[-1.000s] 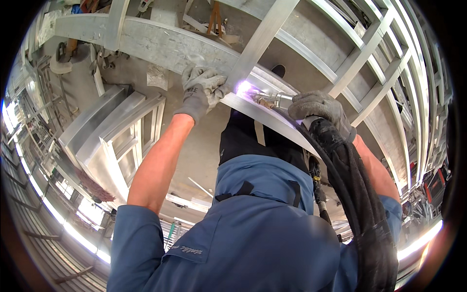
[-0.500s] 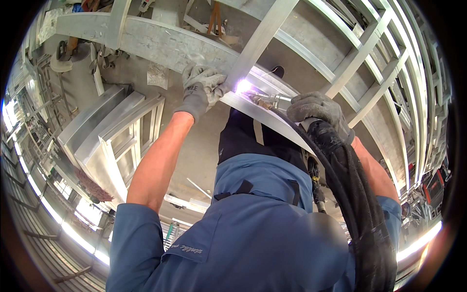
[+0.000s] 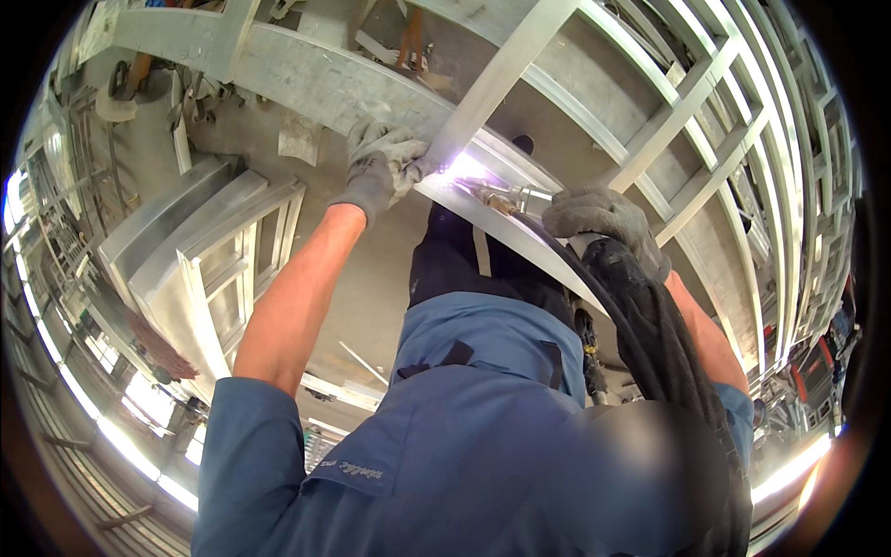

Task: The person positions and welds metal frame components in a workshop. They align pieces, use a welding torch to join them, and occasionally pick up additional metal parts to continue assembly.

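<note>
My left hand (image 3: 379,169), in a grey work glove, is closed over the edge of a broad silvery metal beam (image 3: 306,82). Its fingers lie beside the joint where a crossbar (image 3: 509,76) meets the beam. My right hand (image 3: 605,225), also gloved, grips a welding torch (image 3: 501,202); the handle is mostly hidden by the glove. A bright violet-white arc (image 3: 465,168) burns at the torch tip, close to the crossbar's foot. Its glare hides the exact spot of contact. A thick black sleeved cable (image 3: 664,334) trails from the torch past my right forearm.
More curved rails and crossbars of the metal frame (image 3: 682,111) extend to the right. On the left stand curved metal panels (image 3: 172,223) and a smaller frame (image 3: 243,255). A thin light strip (image 3: 364,363) lies on the floor, and a red machine (image 3: 813,373) stands at far right.
The whole view has shifted slightly. The arc still burns near the crossbar's foot, and both hands keep their grips with little visible movement.
</note>
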Available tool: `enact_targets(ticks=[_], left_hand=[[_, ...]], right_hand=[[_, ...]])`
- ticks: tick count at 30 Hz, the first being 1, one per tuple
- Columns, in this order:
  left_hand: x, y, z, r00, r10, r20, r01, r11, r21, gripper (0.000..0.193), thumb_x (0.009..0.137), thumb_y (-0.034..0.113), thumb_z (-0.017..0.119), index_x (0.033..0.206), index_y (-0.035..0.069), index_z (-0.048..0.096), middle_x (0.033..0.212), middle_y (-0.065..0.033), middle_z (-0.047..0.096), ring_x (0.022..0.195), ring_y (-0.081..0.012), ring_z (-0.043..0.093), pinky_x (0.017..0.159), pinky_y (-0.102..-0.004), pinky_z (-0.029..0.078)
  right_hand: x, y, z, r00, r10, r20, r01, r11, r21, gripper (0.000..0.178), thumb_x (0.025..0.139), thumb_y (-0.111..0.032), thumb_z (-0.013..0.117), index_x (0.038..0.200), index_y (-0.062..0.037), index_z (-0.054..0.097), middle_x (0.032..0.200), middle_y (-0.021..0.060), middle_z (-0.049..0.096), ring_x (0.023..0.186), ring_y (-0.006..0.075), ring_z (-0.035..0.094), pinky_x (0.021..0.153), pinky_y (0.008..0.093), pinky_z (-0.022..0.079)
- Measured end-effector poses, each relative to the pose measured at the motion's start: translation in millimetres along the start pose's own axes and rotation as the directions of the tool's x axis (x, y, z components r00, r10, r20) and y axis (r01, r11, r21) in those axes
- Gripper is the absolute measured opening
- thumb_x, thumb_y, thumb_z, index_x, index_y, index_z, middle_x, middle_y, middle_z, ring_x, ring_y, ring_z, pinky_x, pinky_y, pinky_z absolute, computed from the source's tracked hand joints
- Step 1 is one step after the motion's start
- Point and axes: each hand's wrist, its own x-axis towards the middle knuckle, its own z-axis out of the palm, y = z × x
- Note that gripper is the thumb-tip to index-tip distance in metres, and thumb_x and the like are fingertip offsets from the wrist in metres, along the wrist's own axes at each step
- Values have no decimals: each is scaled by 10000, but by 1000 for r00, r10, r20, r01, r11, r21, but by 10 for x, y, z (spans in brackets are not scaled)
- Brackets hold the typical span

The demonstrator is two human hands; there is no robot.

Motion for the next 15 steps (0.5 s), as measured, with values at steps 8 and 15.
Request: enact_targets(ticks=[8, 15], left_hand=[[61, -78, -238, 998, -55, 8, 53, 907, -417, 311, 923, 289, 760, 1187, 125, 766, 1241, -43, 735, 1271, -288, 582, 1152, -449, 378], [571, 1156, -2042, 693, 492, -527, -694, 653, -303, 922, 668, 528, 929, 1419, 125, 576, 1418, -158, 585, 1340, -342, 555, 1162, -473, 435]], right_hand=[[380, -593, -598, 977, -131, 166, 196, 859, -473, 381, 1002, -402, 619, 1168, -71, 706, 1173, 162, 718, 1106, 385, 705, 921, 500, 545], [852, -1079, -599, 994, 74, -82, -110, 623, -775, 481, 839, -286, 763, 1266, -89, 663, 1319, 150, 667, 1284, 367, 614, 1074, 507, 480]])
